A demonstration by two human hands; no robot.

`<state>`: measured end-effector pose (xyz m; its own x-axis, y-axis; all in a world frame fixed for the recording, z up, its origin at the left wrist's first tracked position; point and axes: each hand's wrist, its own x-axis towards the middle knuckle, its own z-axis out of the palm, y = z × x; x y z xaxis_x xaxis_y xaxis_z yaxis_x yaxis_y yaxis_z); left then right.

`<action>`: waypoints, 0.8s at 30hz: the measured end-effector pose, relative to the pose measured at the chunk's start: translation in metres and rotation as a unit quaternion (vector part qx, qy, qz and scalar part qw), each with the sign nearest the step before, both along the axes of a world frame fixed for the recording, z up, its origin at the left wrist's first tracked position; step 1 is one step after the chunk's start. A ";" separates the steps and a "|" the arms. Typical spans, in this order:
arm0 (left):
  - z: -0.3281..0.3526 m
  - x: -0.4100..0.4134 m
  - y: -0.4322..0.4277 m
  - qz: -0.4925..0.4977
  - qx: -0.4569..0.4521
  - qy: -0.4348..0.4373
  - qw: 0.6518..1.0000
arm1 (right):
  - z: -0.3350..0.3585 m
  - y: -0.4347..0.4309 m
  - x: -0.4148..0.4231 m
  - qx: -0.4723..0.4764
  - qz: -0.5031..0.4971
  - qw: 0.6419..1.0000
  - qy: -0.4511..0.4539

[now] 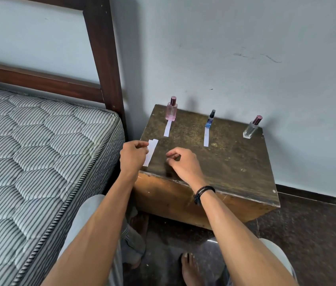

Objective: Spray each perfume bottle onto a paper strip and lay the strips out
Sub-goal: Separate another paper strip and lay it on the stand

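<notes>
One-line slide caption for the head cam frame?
Left hand holds spare strips over the wooden table; pink bottle and blue bottle each have a laid strip, clear bottle has none yet.

Scuffed pale wall [245, 48], dark speckled floor [317, 234], worn wooden bedside table [235, 162] against wall, beside striped quilted mattress [29, 151] with dark wooden headboard [105, 58].
</notes>
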<state>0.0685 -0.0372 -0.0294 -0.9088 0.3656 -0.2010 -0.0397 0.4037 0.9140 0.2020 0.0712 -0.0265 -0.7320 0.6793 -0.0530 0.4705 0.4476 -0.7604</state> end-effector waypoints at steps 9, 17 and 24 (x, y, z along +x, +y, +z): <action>0.003 -0.017 -0.011 -0.072 -0.080 0.005 0.994 | 0.006 0.000 -0.047 0.023 0.010 1.000 0.002; 0.006 -0.023 -0.009 -0.127 -0.127 0.016 0.984 | -0.010 0.003 -0.066 0.060 0.020 0.995 -0.075; 0.008 -0.021 -0.009 -0.142 -0.158 0.040 0.976 | -0.009 0.005 -0.069 0.072 0.024 0.994 -0.081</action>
